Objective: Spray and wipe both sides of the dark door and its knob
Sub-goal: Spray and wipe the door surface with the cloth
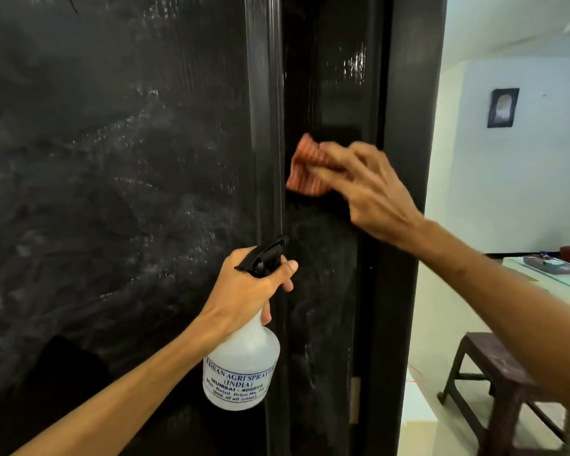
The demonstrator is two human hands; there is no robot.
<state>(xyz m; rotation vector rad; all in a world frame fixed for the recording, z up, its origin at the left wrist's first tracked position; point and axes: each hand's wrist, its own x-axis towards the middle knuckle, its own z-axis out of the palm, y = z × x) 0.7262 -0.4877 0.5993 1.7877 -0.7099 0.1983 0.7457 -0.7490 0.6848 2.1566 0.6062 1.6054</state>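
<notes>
The dark door point(119, 179) fills the left and middle of the head view, its surface streaked with wet smears. My right hand point(372, 192) presses a reddish striped cloth point(305, 169) flat against the dark vertical panel right of the door's edge, fingers stretched over the cloth. Lower down, my left hand point(247, 287) grips the neck of a translucent white spray bottle point(241, 366) with a black trigger head point(264, 255), nozzle pointing up and right toward the door. No knob shows in this view.
The dark door frame point(408, 126) stands right of the cloth. Beyond it lies a bright room with a framed picture point(503, 107) on the wall, a dark wooden stool point(500, 383) on the pale floor, and a table edge point(547, 274) with small items.
</notes>
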